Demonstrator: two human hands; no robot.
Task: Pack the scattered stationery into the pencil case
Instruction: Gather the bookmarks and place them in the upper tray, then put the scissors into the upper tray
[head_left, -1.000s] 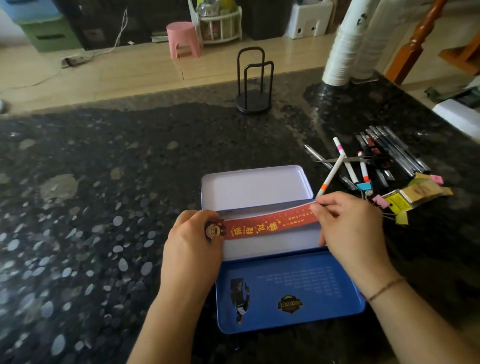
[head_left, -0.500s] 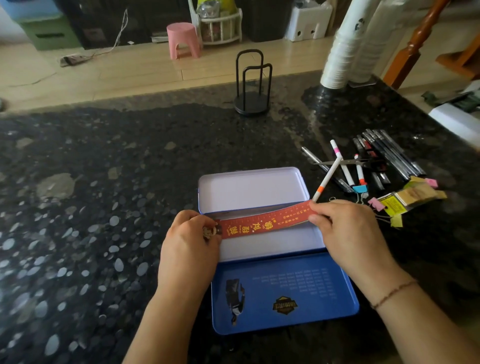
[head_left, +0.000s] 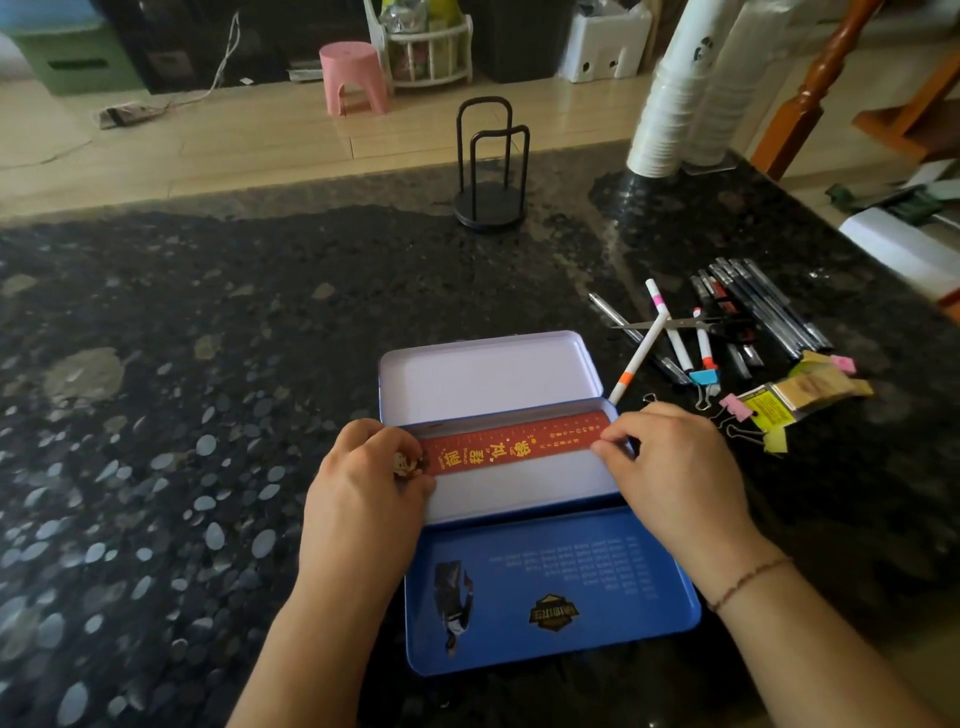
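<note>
I have lowered the red ruler (head_left: 511, 444) since a second ago; it now lies along the far wall of the pencil case (head_left: 524, 499) tray instead of riding above its rim. My left hand (head_left: 363, 499) pinches the charm end and my right hand (head_left: 675, 467) pinches the other, each grip closed on the ruler. Whether it sits flat yet I cannot quite tell (my fingers hide both ends). The pens (head_left: 748, 312) and binder clips (head_left: 727, 410) wait on the worktop (head_left: 234, 338), so packing has barely begun.

Red ruler (head_left: 511, 441), gold characters; blue pencil case (head_left: 550, 592); speckled black counter (head_left: 208, 338).
</note>
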